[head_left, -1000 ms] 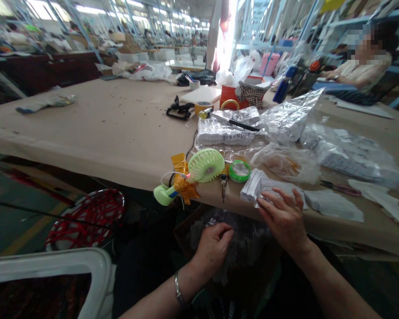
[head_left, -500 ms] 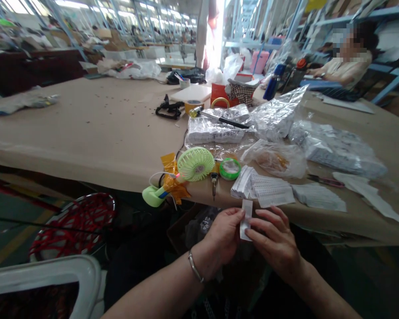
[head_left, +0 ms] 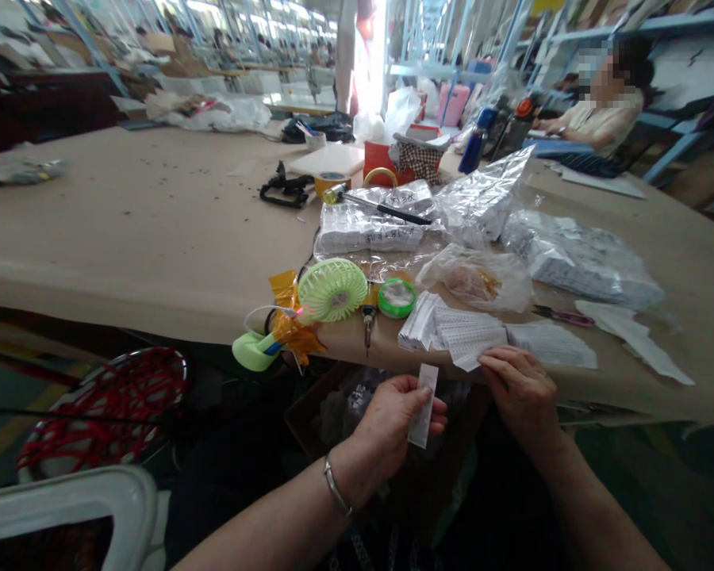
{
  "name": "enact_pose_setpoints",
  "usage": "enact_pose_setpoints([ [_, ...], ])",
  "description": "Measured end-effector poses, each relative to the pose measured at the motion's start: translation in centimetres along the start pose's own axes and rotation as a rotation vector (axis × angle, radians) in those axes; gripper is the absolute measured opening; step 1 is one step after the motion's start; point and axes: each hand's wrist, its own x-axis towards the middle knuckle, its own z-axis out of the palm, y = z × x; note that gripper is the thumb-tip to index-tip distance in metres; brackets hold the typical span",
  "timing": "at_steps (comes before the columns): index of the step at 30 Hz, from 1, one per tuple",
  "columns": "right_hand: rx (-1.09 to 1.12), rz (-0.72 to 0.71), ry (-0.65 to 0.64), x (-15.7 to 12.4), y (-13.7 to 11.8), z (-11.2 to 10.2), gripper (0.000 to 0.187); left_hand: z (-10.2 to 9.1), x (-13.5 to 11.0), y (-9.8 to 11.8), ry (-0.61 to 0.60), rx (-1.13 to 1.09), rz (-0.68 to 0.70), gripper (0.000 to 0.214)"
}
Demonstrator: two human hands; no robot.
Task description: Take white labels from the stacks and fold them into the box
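Note:
My left hand [head_left: 389,420] is closed on a small white label [head_left: 424,408], pinched between thumb and fingers below the table edge. My right hand [head_left: 524,392] reaches to the table edge, its fingertips pinching the near corner of a fanned stack of printed labels [head_left: 467,327]. Left of that fan lies a thicker bundle of labels [head_left: 417,323]. Another spread of labels [head_left: 550,342] lies to its right, just beyond my right hand. A pen-like tool with a metal tip [head_left: 367,325] and a green round tin [head_left: 397,297] sit left of the labels.
A green fan [head_left: 333,292] is taped at the table's edge. Bagged label bundles [head_left: 374,226] with a hammer [head_left: 386,208] across them lie behind, near a clear bag [head_left: 476,277]. Scissors [head_left: 564,316] lie at right. A person [head_left: 607,111] sits beyond; a red-strung stool [head_left: 107,412] stands at left.
My right hand has left the label in my left hand and moved up and right to the fanned stack. My left hand keeps the label, slightly lower. The view has shifted slightly right.

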Motion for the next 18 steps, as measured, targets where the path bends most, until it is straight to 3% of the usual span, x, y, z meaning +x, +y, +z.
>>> enact_pose_setpoints([
  [9,0.203,0.165,0.095,0.1,0.3,0.0,0.008,0.6,0.0,0.6,-0.066,0.029,-0.092,0.012],
  [15,0.295,0.111,0.177,0.0,-0.9,-0.3,0.014,1.1,-0.1,1.2,-0.103,-0.028,-0.147,0.012],
  [18,0.334,0.012,0.124,-0.1,-2.5,-0.7,0.018,1.3,-0.2,1.3,-0.14,-0.06,-0.135,0.013],
])
